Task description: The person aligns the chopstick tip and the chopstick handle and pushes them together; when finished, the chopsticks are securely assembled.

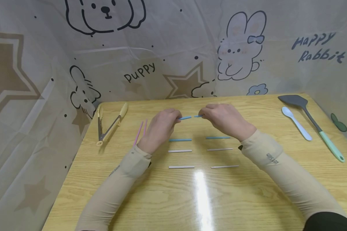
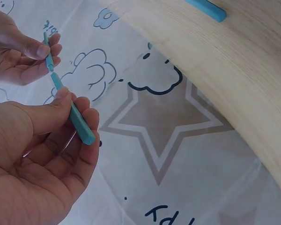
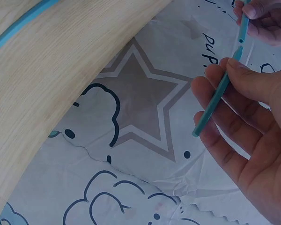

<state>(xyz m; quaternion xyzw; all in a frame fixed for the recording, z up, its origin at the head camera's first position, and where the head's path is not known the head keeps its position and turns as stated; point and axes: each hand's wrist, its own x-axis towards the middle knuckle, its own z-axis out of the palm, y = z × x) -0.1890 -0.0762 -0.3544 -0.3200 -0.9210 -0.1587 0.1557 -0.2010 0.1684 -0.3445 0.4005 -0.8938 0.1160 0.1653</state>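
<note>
My left hand pinches a short blue chopstick section between thumb and fingers. Opposite it, my right hand pinches a second blue chopstick section, slimmer in shape. Both sections are raised above the far part of the table, their inner ends facing with a small gap between them. Below the hands lie a left blue section and a right blue section. Nearer are white sections in two rows, such as the left one and the right one.
Tongs lie spread at the table's left, near two pink sticks partly hidden by my left arm. On the right are a light blue spoon and a spatula with a green handle. A printed cloth hangs behind the table.
</note>
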